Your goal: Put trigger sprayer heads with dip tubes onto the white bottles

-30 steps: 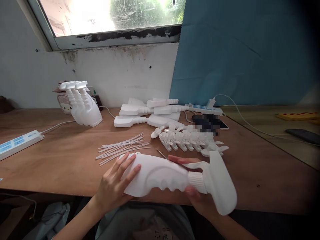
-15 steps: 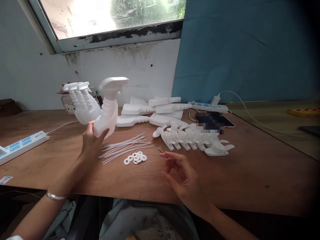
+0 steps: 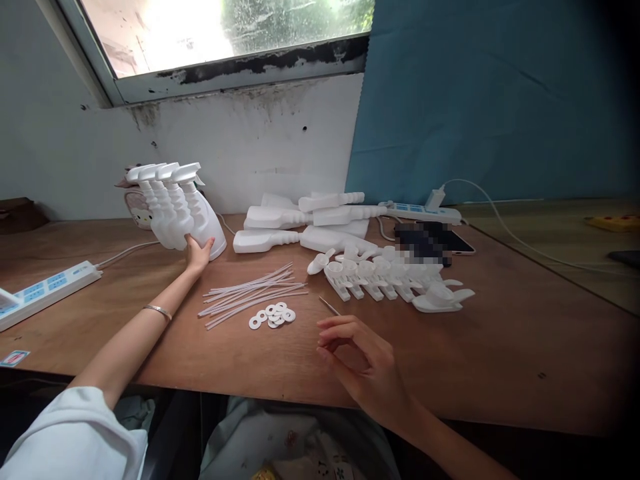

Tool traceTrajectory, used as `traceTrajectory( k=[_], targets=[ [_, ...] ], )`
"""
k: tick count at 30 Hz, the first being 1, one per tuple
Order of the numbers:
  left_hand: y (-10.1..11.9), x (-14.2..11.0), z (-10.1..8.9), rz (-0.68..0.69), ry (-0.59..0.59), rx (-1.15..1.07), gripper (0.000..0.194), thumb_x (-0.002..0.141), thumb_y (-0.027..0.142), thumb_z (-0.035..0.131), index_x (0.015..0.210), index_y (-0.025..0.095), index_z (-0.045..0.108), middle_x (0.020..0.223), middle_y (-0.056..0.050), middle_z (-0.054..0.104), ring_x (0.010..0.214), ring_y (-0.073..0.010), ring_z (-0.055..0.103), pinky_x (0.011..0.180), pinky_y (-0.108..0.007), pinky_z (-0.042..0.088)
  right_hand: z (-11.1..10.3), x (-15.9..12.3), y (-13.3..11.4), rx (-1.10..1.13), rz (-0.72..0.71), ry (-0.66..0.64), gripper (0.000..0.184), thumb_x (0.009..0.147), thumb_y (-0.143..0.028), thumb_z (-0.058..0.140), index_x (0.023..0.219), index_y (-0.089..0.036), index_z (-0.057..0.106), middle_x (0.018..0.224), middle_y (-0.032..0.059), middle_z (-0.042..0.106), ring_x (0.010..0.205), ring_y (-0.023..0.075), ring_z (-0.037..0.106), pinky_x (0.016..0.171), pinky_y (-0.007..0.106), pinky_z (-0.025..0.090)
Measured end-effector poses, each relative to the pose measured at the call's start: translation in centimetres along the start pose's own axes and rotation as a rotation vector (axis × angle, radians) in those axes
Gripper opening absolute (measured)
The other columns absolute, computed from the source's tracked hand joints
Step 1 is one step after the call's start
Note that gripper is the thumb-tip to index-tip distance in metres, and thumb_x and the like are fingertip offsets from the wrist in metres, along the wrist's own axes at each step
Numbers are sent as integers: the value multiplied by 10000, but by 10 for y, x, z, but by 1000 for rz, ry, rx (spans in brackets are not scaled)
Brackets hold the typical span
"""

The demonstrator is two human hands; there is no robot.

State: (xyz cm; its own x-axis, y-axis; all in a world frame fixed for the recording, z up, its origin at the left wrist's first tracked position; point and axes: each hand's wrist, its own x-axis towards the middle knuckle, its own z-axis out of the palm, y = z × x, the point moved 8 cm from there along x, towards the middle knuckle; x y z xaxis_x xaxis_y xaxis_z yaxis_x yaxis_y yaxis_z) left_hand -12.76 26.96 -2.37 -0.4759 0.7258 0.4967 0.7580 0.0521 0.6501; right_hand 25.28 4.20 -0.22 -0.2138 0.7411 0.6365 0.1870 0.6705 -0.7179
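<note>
"In the head view, what does the left hand [image 3: 199, 255] have?"

"The near spray bottle [image 3: 215, 233], upright at the right end of a row of 4 on the table [image 3: 480, 360]. The thumb and fingers are partly open around its lower body, pressed against it."

"And the right hand [image 3: 370, 363]?"

"Nothing that I can see. Its fingers are loosely curled, with a small gap between the thumb and the fingertips. A thin metal tool [image 3: 330, 306] lies just past them; I can't tell whether they touch."

"What's between the hands?"

"A small heap of flat white rings [image 3: 288, 316], and just behind it a loose bundle of thin white tubes [image 3: 240, 300]."

"Farther back?"

"White bottles [image 3: 265, 241] lying on their sides near the wall. Right of the tubes is a cluster of white spray heads [image 3: 367, 272], with a dark device [image 3: 455, 241] behind, partly pixelated. There are 2 power strips, 1 at far left [image 3: 47, 293] and 1 at back right [image 3: 435, 213]."
</note>
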Motion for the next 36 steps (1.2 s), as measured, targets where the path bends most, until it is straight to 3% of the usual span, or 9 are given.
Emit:
traceTrajectory(
  k=[9,17,25,29,32,36],
  targets=[
    [-1,7,6,-93,44,63,561,695,387,620,1108,118,353,1121,-217,531,1079,-359,501,881,-462,406,-1,0,-6,-116,-73,-5,108,779,-108,538,821,-197,583,893,52,623,812,150,622,712,261,519],
    [3,9,8,-143,30,92,524,716,364,606,1079,93,342,1118,-251,522,1081,-367,497,886,-471,394,5,1,-12,-89,-133,-59,144,798,-75,490,786,-194,572,859,44,632,779,124,627,672,216,514],
    [11,-18,-2,-126,-107,103,548,633,281,684,991,45,342,1044,-252,511,1043,-367,489,838,-474,409,8,-2,-13,-241,-230,-109,220,799,-29,418,814,-206,549,878,51,643,777,124,628,657,218,517],
    [37,-48,-29,10,-89,91,437,665,211,636,999,83,386,1071,-163,491,1111,-297,401,943,-445,328,10,5,-9,-445,-217,-172,225,819,-54,379,839,-198,550,821,56,643,784,158,615,676,279,518],
    [68,-80,-49,118,-130,36,337,690,237,608,973,148,450,1036,-83,505,975,-216,483,843,-347,414,12,10,2,-663,-157,-220,182,821,-85,406,860,-177,558,845,80,640,835,203,592,706,339,509],
    [127,-143,-54,443,-445,-32,153,758,323,519,847,199,523,880,-24,576,845,-196,539,751,-319,424,1,15,16,-976,-98,-180,195,817,-118,441,964,-143,566,1124,128,581,960,259,544,767,398,482]
  ],
)
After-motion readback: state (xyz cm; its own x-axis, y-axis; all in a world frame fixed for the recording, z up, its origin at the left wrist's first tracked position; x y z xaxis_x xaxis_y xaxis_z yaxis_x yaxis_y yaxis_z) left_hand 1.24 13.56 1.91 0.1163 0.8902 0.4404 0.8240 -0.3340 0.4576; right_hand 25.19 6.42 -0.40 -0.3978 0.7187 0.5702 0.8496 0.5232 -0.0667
